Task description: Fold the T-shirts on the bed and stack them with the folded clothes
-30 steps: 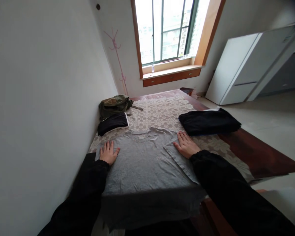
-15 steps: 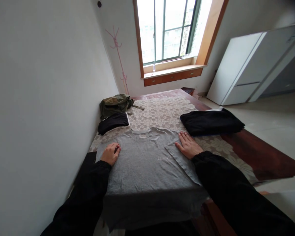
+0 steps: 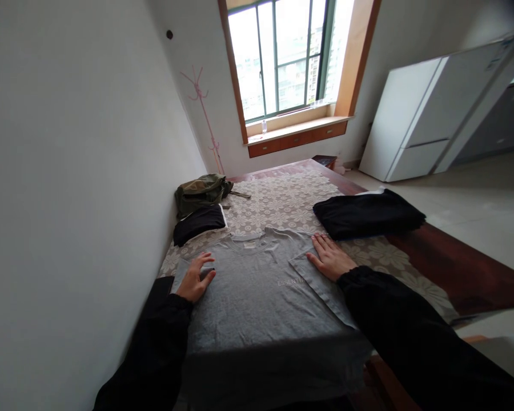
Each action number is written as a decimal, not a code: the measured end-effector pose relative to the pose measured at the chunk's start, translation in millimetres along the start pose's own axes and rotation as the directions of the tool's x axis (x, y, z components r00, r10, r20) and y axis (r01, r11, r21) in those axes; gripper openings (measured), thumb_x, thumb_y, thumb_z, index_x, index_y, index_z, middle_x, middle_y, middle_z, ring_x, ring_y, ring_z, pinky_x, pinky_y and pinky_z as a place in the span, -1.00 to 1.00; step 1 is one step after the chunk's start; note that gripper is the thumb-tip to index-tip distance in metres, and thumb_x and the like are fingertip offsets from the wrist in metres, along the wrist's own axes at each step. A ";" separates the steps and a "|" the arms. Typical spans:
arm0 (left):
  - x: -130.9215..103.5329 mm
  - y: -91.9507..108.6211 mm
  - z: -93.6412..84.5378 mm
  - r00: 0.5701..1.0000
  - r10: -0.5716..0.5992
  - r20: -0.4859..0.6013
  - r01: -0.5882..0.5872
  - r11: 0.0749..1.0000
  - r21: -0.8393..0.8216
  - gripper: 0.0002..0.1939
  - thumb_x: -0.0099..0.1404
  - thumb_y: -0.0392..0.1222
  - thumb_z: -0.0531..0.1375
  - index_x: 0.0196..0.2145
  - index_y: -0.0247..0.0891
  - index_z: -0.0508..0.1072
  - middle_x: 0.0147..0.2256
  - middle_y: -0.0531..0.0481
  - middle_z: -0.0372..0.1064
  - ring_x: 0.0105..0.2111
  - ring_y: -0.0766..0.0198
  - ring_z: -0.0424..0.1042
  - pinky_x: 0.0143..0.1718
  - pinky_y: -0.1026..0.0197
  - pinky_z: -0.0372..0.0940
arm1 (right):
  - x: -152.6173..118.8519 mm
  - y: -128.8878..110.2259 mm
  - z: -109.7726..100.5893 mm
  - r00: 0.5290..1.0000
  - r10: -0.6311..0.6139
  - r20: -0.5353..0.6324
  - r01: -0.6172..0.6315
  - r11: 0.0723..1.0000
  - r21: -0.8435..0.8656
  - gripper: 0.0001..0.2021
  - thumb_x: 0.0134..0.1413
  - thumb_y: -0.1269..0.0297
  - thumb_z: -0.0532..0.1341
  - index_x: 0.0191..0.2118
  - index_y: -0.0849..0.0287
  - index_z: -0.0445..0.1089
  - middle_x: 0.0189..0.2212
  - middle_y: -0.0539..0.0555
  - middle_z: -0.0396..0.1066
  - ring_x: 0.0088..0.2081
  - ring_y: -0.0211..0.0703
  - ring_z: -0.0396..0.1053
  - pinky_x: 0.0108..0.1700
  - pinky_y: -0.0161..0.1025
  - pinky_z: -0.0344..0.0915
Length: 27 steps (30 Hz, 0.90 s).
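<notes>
"What's the left grip [image 3: 196, 278] doing?"

"It's standing open, loosely curved, over the left side of the grey T-shirt [image 3: 248, 297]!"

"And the right grip [image 3: 332, 260]?"

"Lying flat and open, it's resting by the folded sleeve [image 3: 326, 290]. The shirt is lying spread across the worktop [image 3: 454, 274], drooping over the near edge, and a black cloth stack [image 3: 368, 214] is sitting just beyond."

T-shirt [image 3: 248, 302]: grey | tablecloth [image 3: 278, 200]: taupe, whitish floral | backpack [image 3: 201, 191]: olive
</notes>
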<state>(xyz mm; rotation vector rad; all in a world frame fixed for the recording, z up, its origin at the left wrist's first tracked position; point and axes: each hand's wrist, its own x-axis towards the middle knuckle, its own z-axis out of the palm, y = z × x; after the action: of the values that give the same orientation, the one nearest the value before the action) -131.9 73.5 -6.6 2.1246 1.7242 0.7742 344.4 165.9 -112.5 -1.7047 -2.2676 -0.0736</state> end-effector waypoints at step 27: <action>-170.1 11.6 -41.0 0.994 -0.109 0.023 0.102 0.969 0.223 -0.82 0.37 -0.14 0.15 -0.25 -0.05 0.58 -0.18 -0.04 0.59 -0.09 0.02 0.54 0.02 -0.06 0.43 | 2.7 0.8 -1.0 1.000 0.007 0.021 -0.006 1.000 -0.030 -0.22 0.34 -0.05 -0.11 0.43 0.49 0.13 0.46 0.34 0.07 0.50 0.18 -0.10 0.50 0.04 -0.11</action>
<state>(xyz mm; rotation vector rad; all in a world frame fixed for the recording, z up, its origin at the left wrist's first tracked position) -169.3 -97.8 -4.5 2.1486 1.9678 0.5338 344.6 168.4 -111.0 -1.7354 -2.2871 -0.0891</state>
